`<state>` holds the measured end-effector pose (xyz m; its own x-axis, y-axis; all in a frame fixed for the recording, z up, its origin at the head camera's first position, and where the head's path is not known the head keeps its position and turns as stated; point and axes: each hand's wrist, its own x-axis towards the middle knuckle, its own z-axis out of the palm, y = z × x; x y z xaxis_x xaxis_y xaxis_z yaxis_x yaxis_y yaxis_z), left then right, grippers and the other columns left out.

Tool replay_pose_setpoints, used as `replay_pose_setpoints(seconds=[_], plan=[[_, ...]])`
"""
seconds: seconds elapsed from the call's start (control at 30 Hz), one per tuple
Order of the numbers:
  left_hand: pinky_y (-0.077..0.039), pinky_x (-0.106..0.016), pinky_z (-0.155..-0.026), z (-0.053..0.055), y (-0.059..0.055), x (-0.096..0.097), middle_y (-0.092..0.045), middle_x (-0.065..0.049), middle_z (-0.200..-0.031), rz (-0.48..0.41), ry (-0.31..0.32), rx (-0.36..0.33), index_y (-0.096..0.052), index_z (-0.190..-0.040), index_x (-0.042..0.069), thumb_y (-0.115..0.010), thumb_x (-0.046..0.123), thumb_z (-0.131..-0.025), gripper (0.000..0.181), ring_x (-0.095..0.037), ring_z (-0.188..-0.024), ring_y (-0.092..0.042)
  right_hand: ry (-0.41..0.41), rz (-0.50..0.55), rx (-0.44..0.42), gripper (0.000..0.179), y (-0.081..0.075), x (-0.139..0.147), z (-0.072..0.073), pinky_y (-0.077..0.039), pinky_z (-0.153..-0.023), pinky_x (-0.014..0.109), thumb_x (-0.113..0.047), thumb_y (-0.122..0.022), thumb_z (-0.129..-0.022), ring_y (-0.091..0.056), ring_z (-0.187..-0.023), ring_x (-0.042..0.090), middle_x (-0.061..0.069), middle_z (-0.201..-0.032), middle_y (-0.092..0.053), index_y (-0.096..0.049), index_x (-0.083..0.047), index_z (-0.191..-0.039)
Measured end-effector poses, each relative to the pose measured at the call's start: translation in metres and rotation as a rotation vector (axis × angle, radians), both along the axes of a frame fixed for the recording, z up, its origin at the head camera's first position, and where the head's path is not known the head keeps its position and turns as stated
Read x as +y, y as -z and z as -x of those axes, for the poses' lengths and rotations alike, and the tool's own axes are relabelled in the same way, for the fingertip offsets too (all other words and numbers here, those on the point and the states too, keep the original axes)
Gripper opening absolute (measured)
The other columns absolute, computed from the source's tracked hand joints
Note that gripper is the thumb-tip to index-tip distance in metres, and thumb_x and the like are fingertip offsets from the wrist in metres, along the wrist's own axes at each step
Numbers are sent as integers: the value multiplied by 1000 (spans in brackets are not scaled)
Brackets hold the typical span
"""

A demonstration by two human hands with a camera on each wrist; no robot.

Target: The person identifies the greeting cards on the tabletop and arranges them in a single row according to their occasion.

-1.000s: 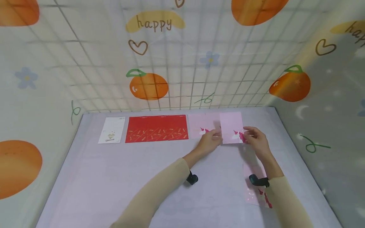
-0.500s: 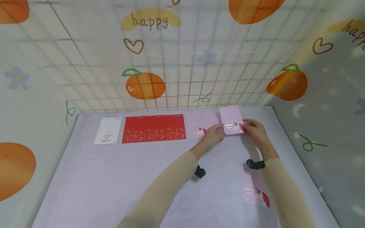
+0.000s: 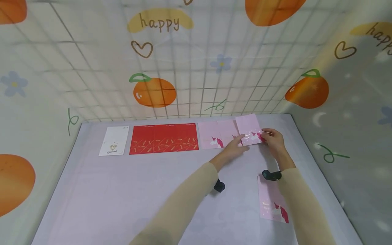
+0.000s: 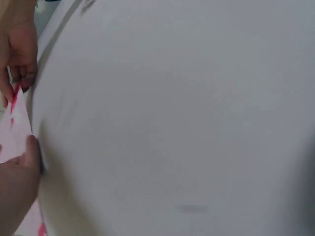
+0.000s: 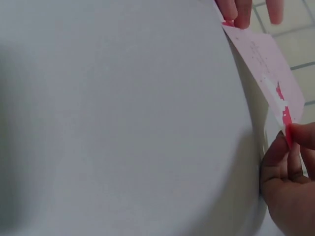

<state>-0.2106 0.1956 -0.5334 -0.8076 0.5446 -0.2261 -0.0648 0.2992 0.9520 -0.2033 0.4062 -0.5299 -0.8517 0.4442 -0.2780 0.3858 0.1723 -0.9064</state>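
Note:
A pink unicorn card (image 3: pixel 247 125) tilts over the right end of the back row. Its lower right corner is pinched between the thumb and fingers of my right hand (image 3: pixel 274 142), plainly seen in the right wrist view. My left hand (image 3: pixel 230 152) is at the card's left edge with fingers spread and fairly straight, over the pink cards beneath. Two matching pink cards, one at the left (image 3: pixel 208 132) and one in the middle (image 3: pixel 225 129), lie side by side; the held card overlaps the middle one.
Several red cards (image 3: pixel 164 137) lie edge to edge left of the pink ones. A white card with a gold diamond (image 3: pixel 114 140) is farther left. Another pink unicorn card (image 3: pixel 269 200) lies near the front, partly under my right forearm. A printed curtain (image 3: pixel 196 61) backs the table (image 3: pixel 122 197).
The held card has risen toward the back and tilted, the right hand moving with it. My left hand has moved right, and its fingers have spread from their grip at the card's left edge.

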Motion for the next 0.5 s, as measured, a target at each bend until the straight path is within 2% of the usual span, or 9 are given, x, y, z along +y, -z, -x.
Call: replay_pose_setpoints(seconds=[0.13, 0.23, 0.37, 0.5], plan=[[-32, -47, -113, -2, -4, 5, -40, 1, -156, 108, 38, 35, -40, -153, 25, -67, 32, -95, 65, -21, -143, -35, 19, 6, 1, 41, 1, 1, 1, -49, -86, 18, -18, -56, -103, -54, -101, 17, 11, -125, -50, -50, -4, -141], [-31, -42, -114, -3, -5, 6, -40, 2, -156, 170, 63, 92, -43, -152, 23, -67, 31, -95, 63, -19, -144, -34, 41, 14, 0, 40, 1, 2, 1, -49, -91, 21, -17, -56, -103, -54, -100, 16, 10, -125, -50, -51, -4, -141], [-26, -42, -116, -3, -5, 5, -34, -2, -159, 193, 90, 134, -47, -150, 22, -66, 30, -96, 58, -22, -146, -29, 72, 21, -2, 40, -1, 3, 3, -47, -99, 27, -15, -55, -103, -56, -102, 16, 12, -127, -49, -51, -4, -141], [-24, -44, -117, -3, -1, 4, -30, -3, -162, 207, 124, 170, -49, -149, 24, -65, 31, -97, 55, -24, -148, -25, 95, 11, -17, 38, -1, 4, 4, -47, -100, 27, -14, -55, -103, -56, -104, 17, 13, -131, -49, -51, -5, -139]])
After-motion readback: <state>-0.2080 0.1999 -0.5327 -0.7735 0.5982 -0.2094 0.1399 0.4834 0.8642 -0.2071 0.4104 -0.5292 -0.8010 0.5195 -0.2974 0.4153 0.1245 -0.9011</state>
